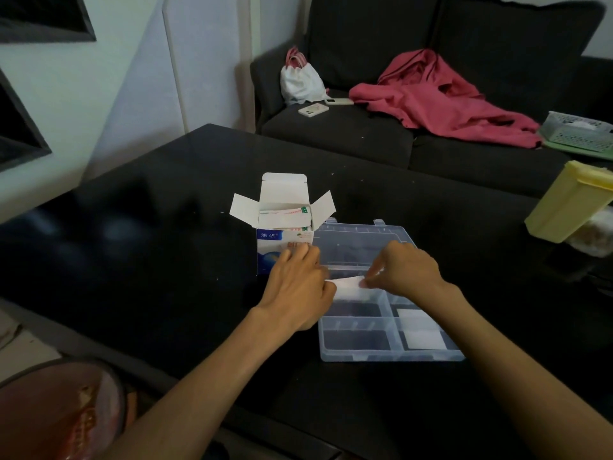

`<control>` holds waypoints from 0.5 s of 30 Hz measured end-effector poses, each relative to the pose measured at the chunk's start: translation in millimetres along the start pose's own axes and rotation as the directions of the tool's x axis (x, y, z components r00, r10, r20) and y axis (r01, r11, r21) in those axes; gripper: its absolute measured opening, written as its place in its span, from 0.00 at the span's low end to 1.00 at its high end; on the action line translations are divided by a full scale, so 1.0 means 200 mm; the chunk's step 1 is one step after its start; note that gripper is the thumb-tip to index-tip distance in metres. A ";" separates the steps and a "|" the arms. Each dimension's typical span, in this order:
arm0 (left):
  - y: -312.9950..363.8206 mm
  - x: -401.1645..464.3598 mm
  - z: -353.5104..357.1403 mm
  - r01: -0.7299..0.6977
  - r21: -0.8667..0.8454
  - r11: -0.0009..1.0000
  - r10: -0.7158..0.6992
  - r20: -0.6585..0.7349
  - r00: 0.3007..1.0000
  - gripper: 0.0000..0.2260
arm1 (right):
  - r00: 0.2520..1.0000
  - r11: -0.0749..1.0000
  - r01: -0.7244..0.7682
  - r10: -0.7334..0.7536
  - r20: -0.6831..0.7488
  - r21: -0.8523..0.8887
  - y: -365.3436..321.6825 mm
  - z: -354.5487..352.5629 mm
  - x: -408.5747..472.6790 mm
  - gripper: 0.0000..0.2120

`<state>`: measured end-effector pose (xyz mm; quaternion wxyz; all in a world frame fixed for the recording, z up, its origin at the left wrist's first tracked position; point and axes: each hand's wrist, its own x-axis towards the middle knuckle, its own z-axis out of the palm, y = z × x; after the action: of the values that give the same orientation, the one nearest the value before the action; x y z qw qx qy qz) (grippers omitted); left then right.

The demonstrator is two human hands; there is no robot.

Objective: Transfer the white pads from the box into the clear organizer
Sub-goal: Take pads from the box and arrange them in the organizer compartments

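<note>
Hands, two: left hand (300,287) and right hand (403,272), each grip pinching one flat white pad (350,288); two more white pads (421,333) inside clear plastic organizer (391,355); open white-and-blue cardboard box (282,240), contents uncountable.

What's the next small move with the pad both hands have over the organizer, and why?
Probably lower the white pad into the compartment beneath it and let go. The left hand and right hand pinch its ends just above the clear organizer, other pads already lie in the near right cells, and the open box holds more.
</note>
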<state>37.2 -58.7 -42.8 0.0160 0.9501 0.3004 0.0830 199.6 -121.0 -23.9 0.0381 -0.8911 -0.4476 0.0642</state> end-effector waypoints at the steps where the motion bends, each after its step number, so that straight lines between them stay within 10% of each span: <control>1: 0.00 0.00 0.00 0.003 -0.012 1.000 -0.003 0.001 1.000 0.17 | 1.000 1.000 -0.004 0.004 -0.009 0.012 0.01 0.00 0.00 0.17; 15: 0.01 0.01 0.02 0.138 -0.089 0.986 -0.143 -0.043 0.989 0.14 | 0.982 0.989 -0.018 -0.011 0.190 0.150 -0.01 0.00 0.06 0.16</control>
<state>41.4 -58.6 -46.3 0.0550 0.9226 0.3631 0.1180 206.2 -110.2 -24.3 0.0625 -0.8762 -0.4415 0.1827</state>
